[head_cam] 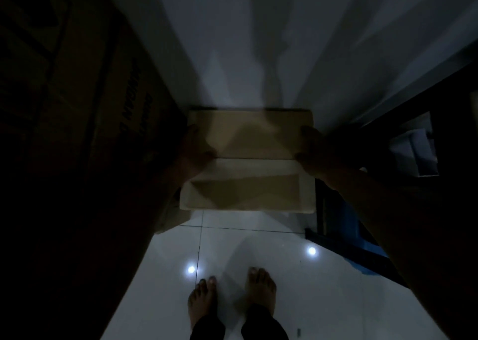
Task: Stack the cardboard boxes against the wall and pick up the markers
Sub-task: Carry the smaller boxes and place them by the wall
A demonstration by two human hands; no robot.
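While hands (248,156) grip, cardboard box (248,164) closed

left hand (192,151) + right hand (314,153) — each gripping cardboard box (248,164) sides | wall (245,42) behind

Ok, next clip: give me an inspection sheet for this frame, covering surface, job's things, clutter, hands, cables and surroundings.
Surface: glossy white tiled floor, two light reflections on it; the person's bare feet stand there.
Job's things: small cardboard box held up near the white wall; the frame is dim and blurred. Large dark cardboard box stands at the left. No markers seen.
Clutter: something blue low on the right, too dark to identify.
Hands: left hand grips the small box's left side, right hand its right side.
Cables: nothing seen.
Surroundings: dark furniture frame at the right; shadows on the wall.
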